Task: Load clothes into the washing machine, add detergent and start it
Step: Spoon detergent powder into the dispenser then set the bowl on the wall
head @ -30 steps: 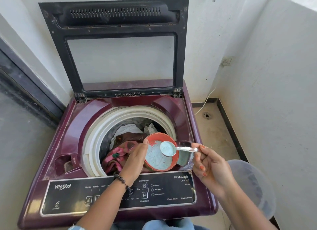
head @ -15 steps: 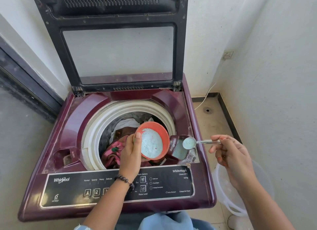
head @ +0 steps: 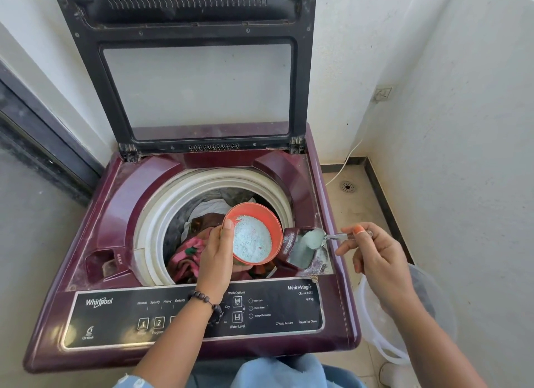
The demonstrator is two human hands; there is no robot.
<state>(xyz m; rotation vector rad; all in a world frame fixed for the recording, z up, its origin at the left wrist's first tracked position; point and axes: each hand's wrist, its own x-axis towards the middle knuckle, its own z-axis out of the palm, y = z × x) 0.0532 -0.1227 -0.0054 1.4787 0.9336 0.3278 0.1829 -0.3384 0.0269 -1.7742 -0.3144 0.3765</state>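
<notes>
A maroon top-loading washing machine (head: 115, 202) stands with its lid (head: 196, 69) raised. Clothes (head: 190, 249), pink, brown and white, lie in the drum. My left hand (head: 215, 257) holds an orange bowl (head: 276, 231) of pale blue detergent powder over the drum's right side. My right hand (head: 372, 260) pinches a metal spoon (head: 332, 237) by its handle. The spoon's bowl carries a heap of powder and hovers over the open detergent compartment (head: 300, 251) at the drum's right front, which holds some powder.
The control panel (head: 115, 318) runs along the machine's front. A translucent plastic bucket (head: 375, 327) stands on the floor at the right, under my right arm. White walls close in behind and to the right. A floor drain (head: 347, 186) and a white cable lie behind the machine.
The spoon left the bowl with powder and travelled right, then came down over the detergent compartment. The bowl shifted slightly left and back over the drum.
</notes>
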